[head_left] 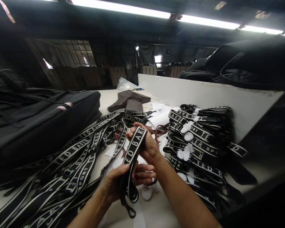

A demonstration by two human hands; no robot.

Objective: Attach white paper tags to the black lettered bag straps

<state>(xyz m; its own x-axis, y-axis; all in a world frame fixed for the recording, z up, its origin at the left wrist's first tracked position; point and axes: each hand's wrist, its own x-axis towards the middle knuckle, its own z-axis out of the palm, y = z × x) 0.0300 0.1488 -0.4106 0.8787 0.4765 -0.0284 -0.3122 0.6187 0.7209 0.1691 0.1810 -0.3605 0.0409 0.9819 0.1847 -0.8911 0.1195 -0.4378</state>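
Between my two hands is a black webbing strap [133, 152] with white lettering and edge stripes, folded into a flat bundle. My left hand [120, 179] grips its lower end, the thumb lying on top. At the upper fold, my right hand [147, 144] wraps around the strap from behind. A dark clip [130, 211] hangs from the bottom of the bundle. Loose straps of the same kind [78, 155] lie tangled to the left. On the right, folded straps [199, 142] are stacked, with white paper pieces [187, 126] around them.
A large black bag [42, 117] stands on the left of the table. Brown folded pieces [130, 100] and a clear plastic bag [125, 84] lie at the back. A white partition [204, 95] runs along the right, with black bags [251, 63] beyond it.
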